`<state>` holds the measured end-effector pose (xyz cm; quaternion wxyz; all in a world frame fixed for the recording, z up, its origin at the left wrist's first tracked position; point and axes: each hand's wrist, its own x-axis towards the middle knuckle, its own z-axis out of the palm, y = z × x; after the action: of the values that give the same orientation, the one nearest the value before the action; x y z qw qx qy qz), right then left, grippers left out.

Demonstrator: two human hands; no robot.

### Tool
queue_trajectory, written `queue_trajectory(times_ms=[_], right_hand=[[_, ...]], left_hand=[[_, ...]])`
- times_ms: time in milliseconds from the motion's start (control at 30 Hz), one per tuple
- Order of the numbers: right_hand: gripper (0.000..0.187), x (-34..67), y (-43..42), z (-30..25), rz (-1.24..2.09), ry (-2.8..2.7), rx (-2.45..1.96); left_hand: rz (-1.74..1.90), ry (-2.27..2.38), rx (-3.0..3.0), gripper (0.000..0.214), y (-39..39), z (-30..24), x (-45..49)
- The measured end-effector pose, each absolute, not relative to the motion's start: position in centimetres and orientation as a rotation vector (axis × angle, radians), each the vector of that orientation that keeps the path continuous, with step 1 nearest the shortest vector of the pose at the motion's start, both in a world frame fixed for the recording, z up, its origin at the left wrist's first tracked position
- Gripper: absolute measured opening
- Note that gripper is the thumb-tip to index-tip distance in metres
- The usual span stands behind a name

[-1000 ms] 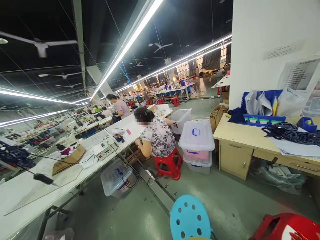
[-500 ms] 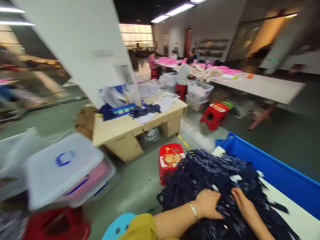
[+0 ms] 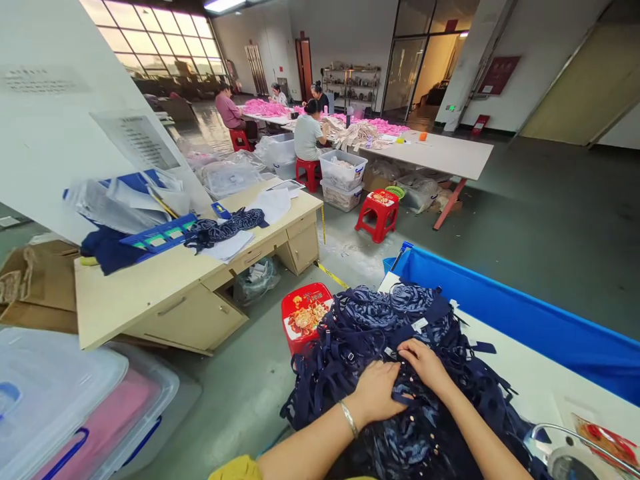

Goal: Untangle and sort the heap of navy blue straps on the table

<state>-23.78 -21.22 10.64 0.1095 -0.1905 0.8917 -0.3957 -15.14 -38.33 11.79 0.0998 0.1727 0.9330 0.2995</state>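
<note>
A heap of navy strappy garments, with patterned blue parts, small metal rings and white tags, lies in front of me on a pale table. My left hand, a silver bangle at its wrist, is closed on the dark fabric in the middle of the heap, thumb toward the right. Just beyond and to the right, my right hand bends its fingers into the same heap, near a white tag. The fabric partly hides the fingertips of both hands.
A blue fabric bin runs along the table's far side. Red stools stand on the floor. A wooden desk and lidded plastic boxes are at left. People sit working at a long table behind.
My view has swung to the right and steadied, so the heap and bin appear further left. Both hands stay in the heap, and the right hand now sits closer to the left.
</note>
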Motion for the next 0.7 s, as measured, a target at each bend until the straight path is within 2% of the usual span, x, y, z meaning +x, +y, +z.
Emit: queue_trajectory(times_ms=[167, 300, 433, 567, 700], right_hand=[[0.044, -26.2, -21.1, 12.6, -1.282, 2.701, -0.465], [0.034, -28.9, -20.9, 14.0, -1.223, 2.786, -0.578], [0.025, -32.5, -22.6, 14.9, -1.055, 2.916, -0.712], [0.026, -35.2, -24.9, 14.3, -0.792, 3.000, -0.680], [0.025, -34.3, -24.6, 12.3, -0.572, 2.996, -0.675]], left_hand=[[0.874, 2.750, 0.534, 0.065, -38.4, 11.8, -14.9], [0.846, 2.748, 0.570, 0.062, -38.4, 12.4, -15.1], [0.806, 2.747, 0.606, 0.055, -38.4, 12.9, -15.3], [0.759, 2.749, 0.617, 0.054, -38.4, 13.0, -15.2], [0.727, 2.690, 0.643, 0.075, -38.9, 13.3, -15.5]])
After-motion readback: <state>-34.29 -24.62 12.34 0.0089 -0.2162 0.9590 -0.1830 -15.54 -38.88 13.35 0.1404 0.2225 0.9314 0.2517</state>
